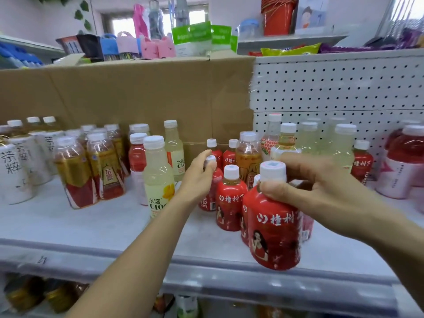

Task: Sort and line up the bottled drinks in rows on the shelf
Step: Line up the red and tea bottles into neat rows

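Note:
Several red-labelled bottles with white caps stand in the middle of the grey shelf [96, 228]. My right hand [321, 191] grips the neck of the nearest red bottle [274, 228], which sits at the shelf's front edge. My left hand [198, 177] curls its fingers round the cap of another red bottle [212, 191] further back. Between them stands a third red bottle [229, 200]. A pale yellow bottle [158, 177] stands just left of my left wrist.
Gold-and-red bottles [105, 171] and white tea bottles [16, 171] fill the shelf's left. Clear pale bottles [344, 145] and large pink-red bottles [403, 161] stand at the right against the pegboard [332, 88]. A cardboard box [137, 97] rises behind.

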`<state>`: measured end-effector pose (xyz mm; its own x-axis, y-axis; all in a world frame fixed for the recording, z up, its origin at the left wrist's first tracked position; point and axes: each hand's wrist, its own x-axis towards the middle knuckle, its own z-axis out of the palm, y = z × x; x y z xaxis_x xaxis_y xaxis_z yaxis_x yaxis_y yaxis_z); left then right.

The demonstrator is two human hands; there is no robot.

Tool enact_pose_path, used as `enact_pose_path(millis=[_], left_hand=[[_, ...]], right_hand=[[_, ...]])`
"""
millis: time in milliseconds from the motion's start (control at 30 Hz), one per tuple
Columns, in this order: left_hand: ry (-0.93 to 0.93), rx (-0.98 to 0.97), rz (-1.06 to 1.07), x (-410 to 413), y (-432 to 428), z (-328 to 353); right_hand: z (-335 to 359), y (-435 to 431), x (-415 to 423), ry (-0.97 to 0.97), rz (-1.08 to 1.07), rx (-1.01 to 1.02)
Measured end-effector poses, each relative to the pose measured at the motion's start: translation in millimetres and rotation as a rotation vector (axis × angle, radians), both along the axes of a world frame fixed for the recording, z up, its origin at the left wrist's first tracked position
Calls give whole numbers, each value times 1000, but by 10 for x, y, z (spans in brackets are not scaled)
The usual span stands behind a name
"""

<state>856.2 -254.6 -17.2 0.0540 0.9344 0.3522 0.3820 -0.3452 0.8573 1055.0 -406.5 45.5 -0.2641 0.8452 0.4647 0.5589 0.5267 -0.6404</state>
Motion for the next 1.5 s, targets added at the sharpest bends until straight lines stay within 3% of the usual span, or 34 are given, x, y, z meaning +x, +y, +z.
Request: enact_pose_path(millis=[233, 467, 600, 667, 733, 867, 1000, 1233, 1400, 1500], left_hand=[[-229, 174, -98, -264, -1093, -356], [131, 214, 13, -332, -1006, -662], [197, 203, 60, -229, -837, -710], [198, 192, 80, -167, -741, -673], [196, 152, 87, -108, -626, -617], [209, 49, 76, 1, -390, -503], [211, -49, 29, 10, -183, -412], [16, -60, -84, -111, -393, -449], [54, -30, -113, -283, -397, -542], [202, -7, -112, -300, -414, -536]], right_hand=[[-145, 150, -601, -54, -86, 88], [-361, 569, -1094, -362, -243, 56], [-237, 519, -807, -340, -300, 172], [-157, 423, -553, -470, -395, 202], [-154, 356, -309, -573, -477, 96], [-279, 326, -139, -484, -429, -80], [-347, 349, -133, -463, -368, -85], [-468, 527, -386, -387, -327, -6], [-527, 732, -622, -362, -211, -40], [-528, 803, -702, -293, -163, -84]])
